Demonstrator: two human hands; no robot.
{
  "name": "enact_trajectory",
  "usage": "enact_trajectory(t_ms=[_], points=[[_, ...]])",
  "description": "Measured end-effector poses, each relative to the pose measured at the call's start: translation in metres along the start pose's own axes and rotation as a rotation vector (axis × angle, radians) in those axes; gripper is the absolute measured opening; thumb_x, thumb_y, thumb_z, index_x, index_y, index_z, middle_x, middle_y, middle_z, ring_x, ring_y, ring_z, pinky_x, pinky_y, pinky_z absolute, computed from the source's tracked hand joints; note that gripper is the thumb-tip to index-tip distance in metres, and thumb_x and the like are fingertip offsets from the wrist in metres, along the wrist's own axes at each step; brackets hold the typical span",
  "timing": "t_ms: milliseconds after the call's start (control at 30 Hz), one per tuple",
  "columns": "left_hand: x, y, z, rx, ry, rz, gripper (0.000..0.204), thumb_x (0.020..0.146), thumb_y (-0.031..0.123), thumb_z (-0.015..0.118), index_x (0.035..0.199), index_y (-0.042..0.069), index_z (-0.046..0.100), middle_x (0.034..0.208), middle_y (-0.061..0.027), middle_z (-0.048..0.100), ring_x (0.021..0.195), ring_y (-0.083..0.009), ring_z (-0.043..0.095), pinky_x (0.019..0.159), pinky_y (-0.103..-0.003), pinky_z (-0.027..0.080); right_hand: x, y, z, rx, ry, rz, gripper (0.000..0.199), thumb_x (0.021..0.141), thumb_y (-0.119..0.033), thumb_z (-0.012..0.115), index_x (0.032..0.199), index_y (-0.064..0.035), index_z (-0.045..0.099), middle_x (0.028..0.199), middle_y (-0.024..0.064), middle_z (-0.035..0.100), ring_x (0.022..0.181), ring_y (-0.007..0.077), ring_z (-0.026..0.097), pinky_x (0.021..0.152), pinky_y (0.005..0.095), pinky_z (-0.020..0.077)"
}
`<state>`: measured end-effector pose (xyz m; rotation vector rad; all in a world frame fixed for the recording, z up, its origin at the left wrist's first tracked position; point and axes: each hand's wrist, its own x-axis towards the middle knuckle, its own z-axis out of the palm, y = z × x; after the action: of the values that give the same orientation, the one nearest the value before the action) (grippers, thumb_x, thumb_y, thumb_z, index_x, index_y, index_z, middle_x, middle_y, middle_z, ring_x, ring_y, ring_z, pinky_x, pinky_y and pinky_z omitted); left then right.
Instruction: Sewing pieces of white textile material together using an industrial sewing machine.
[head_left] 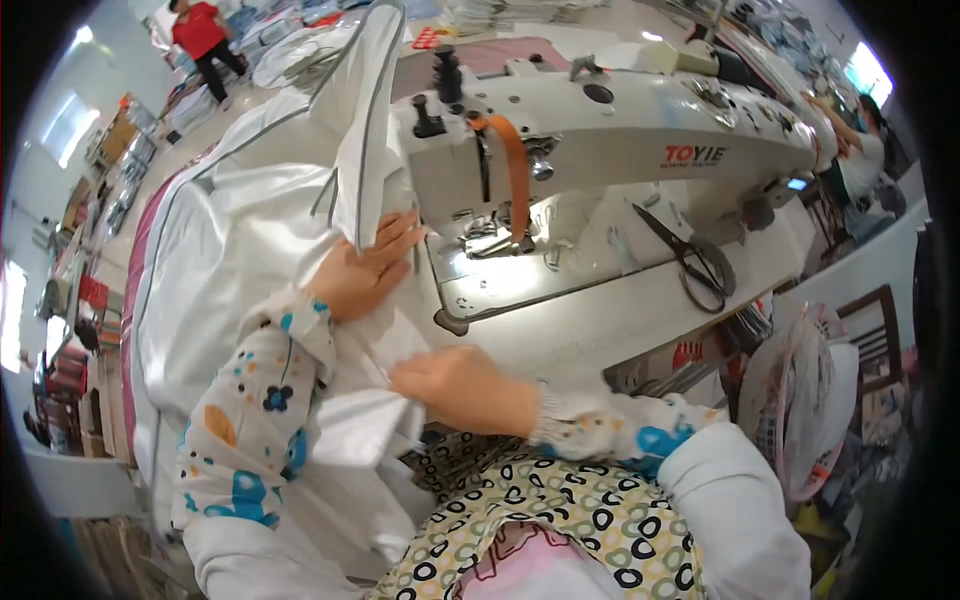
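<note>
Now two hands (420,330) flat on one white fabric (240,240).

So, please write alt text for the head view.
Both hands, left hand and right hand, press white fabric flat beside a white sewing machine. Black scissors lie on the table under the machine's arm.

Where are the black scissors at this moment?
In the head view, the black metal scissors lie on the white table at the right, below the arm of the white sewing machine, away from both hands.
</note>
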<state>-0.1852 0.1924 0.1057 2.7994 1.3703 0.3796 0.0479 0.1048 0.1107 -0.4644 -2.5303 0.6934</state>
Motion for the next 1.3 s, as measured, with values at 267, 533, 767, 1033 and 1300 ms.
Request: enact_trajectory(t_ms=[267,533,767,1033,1300], points=[[0.029,0.027,0.031,-0.141,0.125,-0.241,0.034,0.091,0.020,0.067,0.121,0.005,0.064,0.124,-0.0131,0.063,0.121,-0.0337,0.056,0.103,-0.047,0.042,-0.068,0.040,-0.018,0.109,0.232,0.003,0.026,0.079,-0.002,0.061,0.104,-0.0072,0.066,0.104,0.0055,0.072,0.102,0.0254,0.069,0.090,0.0394,0.0554],[0.067,0.042,0.006,-0.087,0.073,-0.043,0.020,0.084,0.008,0.067,0.103,0.008,0.069,0.092,-0.0099,0.066,0.095,-0.0329,0.063,0.086,-0.047,0.049,-0.076,0.036,-0.020,-0.024,0.278,0.051,0.036,0.074,0.000,0.065,0.109,-0.0063,0.066,0.119,0.0089,0.068,0.114,0.0273,0.064,0.104,0.0420,0.0495],[0.101,-0.002,-0.012,-1.000,-0.012,-0.692,0.024,0.093,0.024,0.058,0.107,0.006,0.067,0.094,-0.0059,0.068,0.090,-0.0173,0.066,0.087,-0.038,0.054,-0.090,0.049,-0.025,0.133,0.205,0.106,0.027,0.076,-0.006,0.069,0.102,-0.0057,0.066,0.114,0.0087,0.070,0.109,0.0288,0.066,0.102,0.0428,0.0510],[0.086,-0.183,0.032,-0.517,0.355,-0.320,0.023,0.090,0.019,0.057,0.102,0.003,0.070,0.103,-0.0113,0.069,0.108,-0.0279,0.063,0.097,-0.045,0.046,-0.058,0.027,-0.029,0.256,0.110,0.047,0.017,0.084,-0.009,0.068,0.101,-0.0059,0.068,0.110,0.0072,0.072,0.108,0.0279,0.067,0.101,0.0428,0.0521],[0.093,-0.077,-0.009,0.258,-0.293,-0.471,0.064,0.094,0.045,0.050,0.151,0.016,0.040,0.158,-0.0003,0.037,0.142,-0.0336,0.037,0.110,-0.071,0.023,-0.038,0.022,-0.038,0.351,0.106,0.115,0.021,0.082,-0.003,0.064,0.102,-0.0059,0.067,0.111,0.0067,0.072,0.109,0.0276,0.066,0.101,0.0412,0.0507]])
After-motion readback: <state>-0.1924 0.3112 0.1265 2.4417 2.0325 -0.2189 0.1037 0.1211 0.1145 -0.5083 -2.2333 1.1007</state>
